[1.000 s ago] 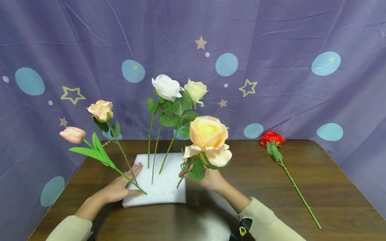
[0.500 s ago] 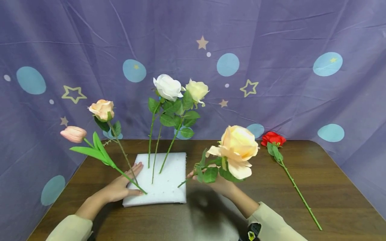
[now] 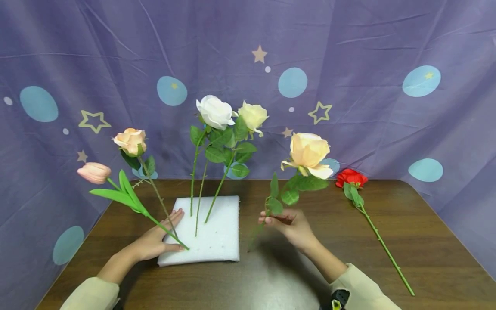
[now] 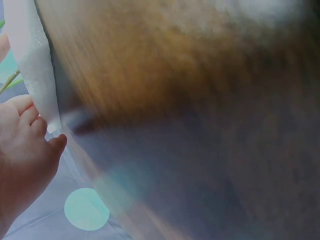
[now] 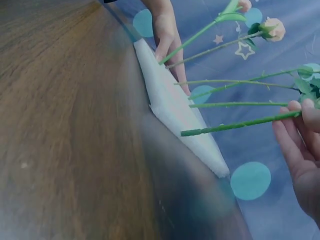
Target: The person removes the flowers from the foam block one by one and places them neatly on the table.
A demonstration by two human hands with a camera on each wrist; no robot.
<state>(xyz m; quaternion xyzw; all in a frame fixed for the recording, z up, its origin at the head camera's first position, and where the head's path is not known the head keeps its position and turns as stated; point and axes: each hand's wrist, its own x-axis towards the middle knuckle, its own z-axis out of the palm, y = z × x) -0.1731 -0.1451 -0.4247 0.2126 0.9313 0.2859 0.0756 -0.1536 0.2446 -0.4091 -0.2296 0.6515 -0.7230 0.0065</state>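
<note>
My right hand (image 3: pixel 294 228) pinches the green stem of a large peach rose (image 3: pixel 308 151) just right of the white foam block (image 3: pixel 222 247). In the right wrist view the bare lower stem (image 5: pixel 225 127) shows, its cut end apart from the foam. My left hand (image 3: pixel 151 242) rests on the foam's left side with its fingers spread. Standing in the foam are a pink tulip (image 3: pixel 94 173) and a small peach rose (image 3: pixel 131 142), both leaning left. Farther back in it rise a white rose (image 3: pixel 215 112), a cream rose (image 3: pixel 252 116) and their stems.
A red rose (image 3: pixel 350 177) lies on the brown wooden table (image 3: pixel 329 241) at the right, its stem slanting toward the front. Small holes dot the foam's front part. Behind the table hangs a purple curtain (image 3: pixel 232 47) with stars and blue circles.
The peach rose in my right hand has swung right and become more upright, and its stem end has come away from the foam's right edge. My left hand stays where it was.
</note>
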